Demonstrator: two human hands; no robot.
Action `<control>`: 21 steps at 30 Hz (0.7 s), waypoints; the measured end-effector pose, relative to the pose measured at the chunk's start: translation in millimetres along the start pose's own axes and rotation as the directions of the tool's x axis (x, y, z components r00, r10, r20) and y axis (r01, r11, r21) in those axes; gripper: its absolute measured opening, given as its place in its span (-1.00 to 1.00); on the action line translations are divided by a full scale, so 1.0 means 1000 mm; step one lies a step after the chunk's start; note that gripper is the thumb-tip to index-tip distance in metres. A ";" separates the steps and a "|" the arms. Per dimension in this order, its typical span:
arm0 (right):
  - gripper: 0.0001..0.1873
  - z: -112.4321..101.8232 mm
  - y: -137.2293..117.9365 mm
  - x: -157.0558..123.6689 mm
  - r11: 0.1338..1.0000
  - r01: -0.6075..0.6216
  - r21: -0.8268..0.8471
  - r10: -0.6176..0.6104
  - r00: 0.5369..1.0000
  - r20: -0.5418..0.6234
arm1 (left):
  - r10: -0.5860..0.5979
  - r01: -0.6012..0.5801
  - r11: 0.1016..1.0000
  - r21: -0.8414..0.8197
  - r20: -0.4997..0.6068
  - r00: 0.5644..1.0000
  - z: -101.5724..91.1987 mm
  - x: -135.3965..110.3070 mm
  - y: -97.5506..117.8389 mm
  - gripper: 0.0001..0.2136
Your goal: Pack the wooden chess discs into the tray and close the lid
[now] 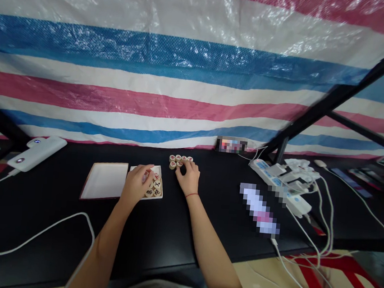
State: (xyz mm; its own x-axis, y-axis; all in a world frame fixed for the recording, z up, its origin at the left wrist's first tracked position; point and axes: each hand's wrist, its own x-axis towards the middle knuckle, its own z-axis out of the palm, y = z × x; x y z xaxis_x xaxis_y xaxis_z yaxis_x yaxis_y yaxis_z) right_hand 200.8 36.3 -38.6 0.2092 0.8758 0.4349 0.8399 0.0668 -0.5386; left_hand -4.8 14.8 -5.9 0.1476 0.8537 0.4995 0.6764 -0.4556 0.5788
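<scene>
The left hand (138,182) bends over game pieces (157,185) in the box (162,192) and the right hand (189,178) curls at the rowed pieces (178,158) on the surface (166,232), whether either pinches one I cannot tell, so a stray brush could skew the rows.
</scene>
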 end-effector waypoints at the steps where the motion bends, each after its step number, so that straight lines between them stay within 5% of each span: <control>1: -0.72 0.000 -0.001 -0.001 1.000 0.026 0.004 -0.026 1.000 -0.007 | -0.001 0.001 1.000 0.001 -0.003 1.000 0.000 0.000 0.000 -0.77; 8: -0.56 0.014 0.000 0.001 0.996 0.081 0.046 -0.082 0.997 0.013 | -0.008 0.008 1.000 0.006 0.003 1.000 -0.001 0.000 0.001 -0.77; 21: -0.85 0.009 0.013 0.000 0.987 0.046 0.154 -0.040 0.998 -0.041 | -0.047 0.047 0.999 0.013 -0.013 0.999 -0.006 0.002 -0.005 -0.76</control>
State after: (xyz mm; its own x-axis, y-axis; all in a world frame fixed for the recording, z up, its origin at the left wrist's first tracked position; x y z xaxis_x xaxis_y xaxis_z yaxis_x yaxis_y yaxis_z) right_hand 207.0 40.9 -51.7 0.1959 0.8523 0.4850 0.7613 0.1796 -0.6231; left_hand -12.1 17.0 -3.9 0.1065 0.8707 0.4801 0.6917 -0.4118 0.5933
